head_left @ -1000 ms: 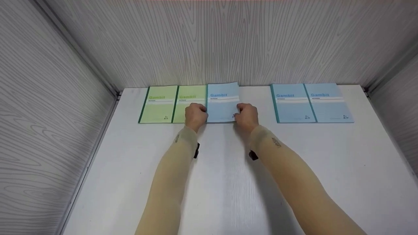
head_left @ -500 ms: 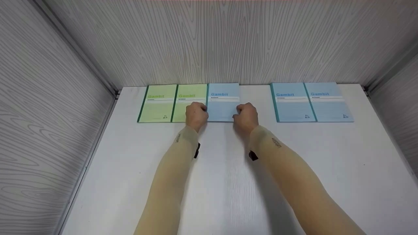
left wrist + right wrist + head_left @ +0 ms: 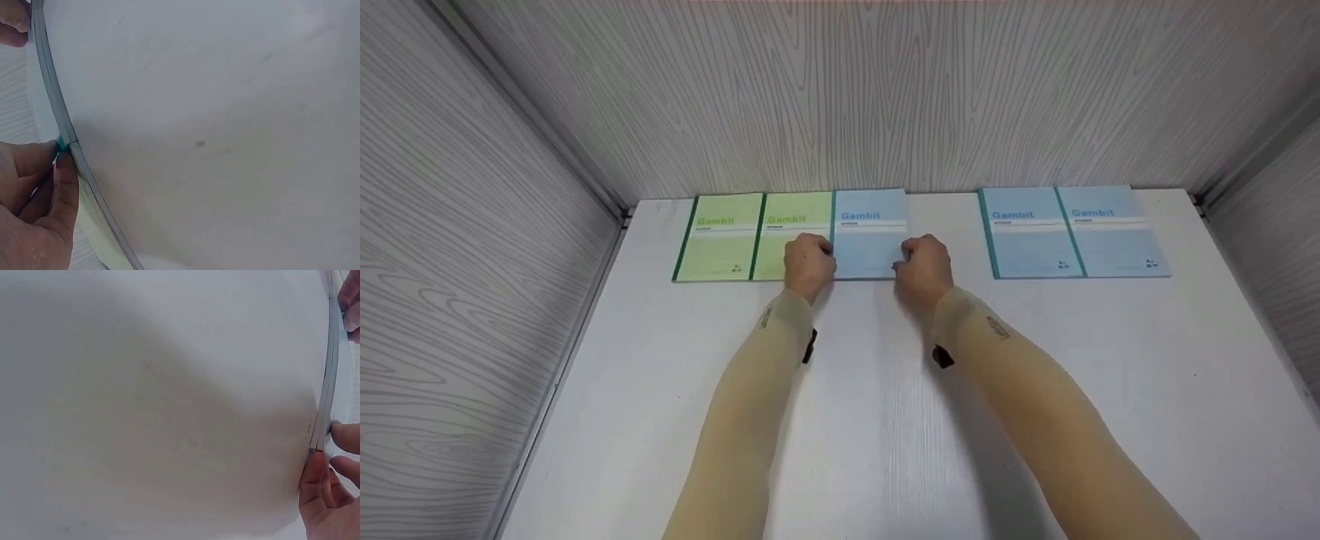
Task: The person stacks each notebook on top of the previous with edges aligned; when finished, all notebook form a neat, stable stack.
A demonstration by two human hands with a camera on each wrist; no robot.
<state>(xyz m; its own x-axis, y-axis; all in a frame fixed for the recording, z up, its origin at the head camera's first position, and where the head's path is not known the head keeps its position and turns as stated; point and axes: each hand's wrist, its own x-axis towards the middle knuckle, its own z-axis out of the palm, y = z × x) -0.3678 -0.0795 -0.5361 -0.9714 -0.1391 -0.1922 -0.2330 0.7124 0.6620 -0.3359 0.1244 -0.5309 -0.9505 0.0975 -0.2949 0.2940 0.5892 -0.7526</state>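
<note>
A blue notebook (image 3: pixel 870 240) with a teal spine lies third in a row, against a green notebook (image 3: pixel 787 262). My left hand (image 3: pixel 809 266) pinches its front left corner; thumb and finger meet at the teal spine in the left wrist view. At the front right corner, my right hand (image 3: pixel 924 268) grips the edge, with fingertips (image 3: pixel 315 467) at the corner in the right wrist view. The layered edge (image 3: pixel 326 382) there looks like two notebooks stacked. Another green notebook (image 3: pixel 720 240) lies at the far left.
Two more blue notebooks, one on the left (image 3: pixel 1027 236) and one on the right (image 3: pixel 1110 232), lie side by side past a gap to the right. A white table (image 3: pixel 847 420) carries everything. Wood-grain panels (image 3: pixel 885 90) stand at the back and both sides.
The blue notebook's far edge, slightly raised and askew a second ago, now lies flat and squared with the row. Both hands stay nearly in place; the view shifts slightly.
</note>
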